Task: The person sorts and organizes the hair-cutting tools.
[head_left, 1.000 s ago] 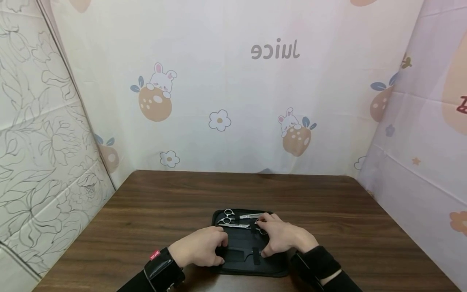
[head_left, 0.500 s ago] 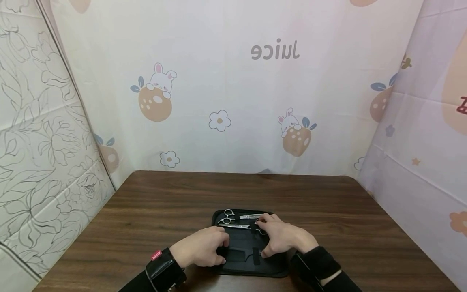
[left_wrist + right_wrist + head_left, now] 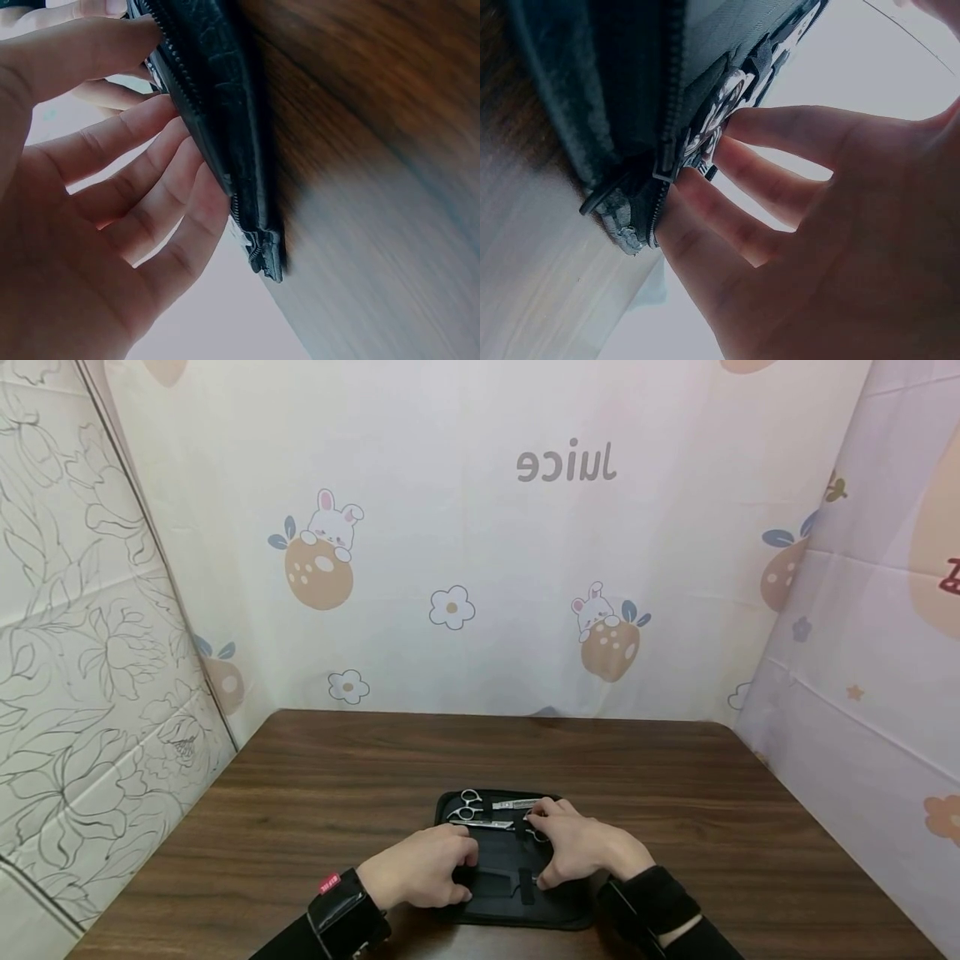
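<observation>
An unzipped black case [image 3: 555, 912] lies on the table. Two silver scissors are in its far half: one pair [image 3: 467, 805] with its finger rings to the left, the other pair [image 3: 480, 823] with its blades to the left. My left hand [image 3: 423, 866] is over the case's left side, fingers bent and spread from the thumb, fingertips touching the case. A dark flat rectangular piece [image 3: 492, 883] lies beside its thumb; its kind is unclear. My right hand [image 3: 585, 843] spans the right side, fingertips at the nearer scissors' rings, thumb by a black strap [image 3: 527, 887].
The brown wooden table [image 3: 337, 768] extends around the case. A printed curtain [image 3: 450, 527] hangs behind the table's far edge, with more cloth on both sides. A zipper [image 3: 673, 90] edges the case in the right wrist view.
My left hand has slid slightly to the right, and the dark flat piece has shifted right with it. My right hand stays where it was, and so do the scissors.
</observation>
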A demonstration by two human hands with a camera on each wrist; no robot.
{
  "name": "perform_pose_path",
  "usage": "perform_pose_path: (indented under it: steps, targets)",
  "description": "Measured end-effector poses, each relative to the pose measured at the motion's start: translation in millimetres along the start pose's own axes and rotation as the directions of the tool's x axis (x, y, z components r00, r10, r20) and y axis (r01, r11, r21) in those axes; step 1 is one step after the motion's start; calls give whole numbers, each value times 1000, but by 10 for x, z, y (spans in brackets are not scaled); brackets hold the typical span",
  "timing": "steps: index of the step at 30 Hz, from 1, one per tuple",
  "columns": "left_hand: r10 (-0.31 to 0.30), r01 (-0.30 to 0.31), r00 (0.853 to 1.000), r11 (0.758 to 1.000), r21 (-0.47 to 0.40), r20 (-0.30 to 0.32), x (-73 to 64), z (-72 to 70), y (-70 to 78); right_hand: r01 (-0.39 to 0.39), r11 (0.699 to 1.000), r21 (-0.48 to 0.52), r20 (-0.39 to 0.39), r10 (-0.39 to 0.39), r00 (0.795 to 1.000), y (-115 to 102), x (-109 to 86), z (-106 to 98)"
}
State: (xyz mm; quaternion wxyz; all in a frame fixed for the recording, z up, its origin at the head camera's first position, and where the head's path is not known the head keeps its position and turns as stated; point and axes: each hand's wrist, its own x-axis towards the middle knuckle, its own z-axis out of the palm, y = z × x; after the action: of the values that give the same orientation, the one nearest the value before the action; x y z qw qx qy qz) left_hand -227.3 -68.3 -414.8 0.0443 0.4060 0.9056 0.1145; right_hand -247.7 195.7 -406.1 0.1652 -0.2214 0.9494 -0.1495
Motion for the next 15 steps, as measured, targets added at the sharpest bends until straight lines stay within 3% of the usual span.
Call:
perform_pose_path:
  steps: [9, 15]
  targets:
    - [-34, 34, 999, 999, -11, 6, 5, 21, -11, 2, 1000, -5, 2, -2, 1000, 17, 16, 0]
    - [-47, 47, 999, 999, -27, 3, -76, 1, -34, 13, 1000, -4, 0, -13, 1000, 21, 26, 17]
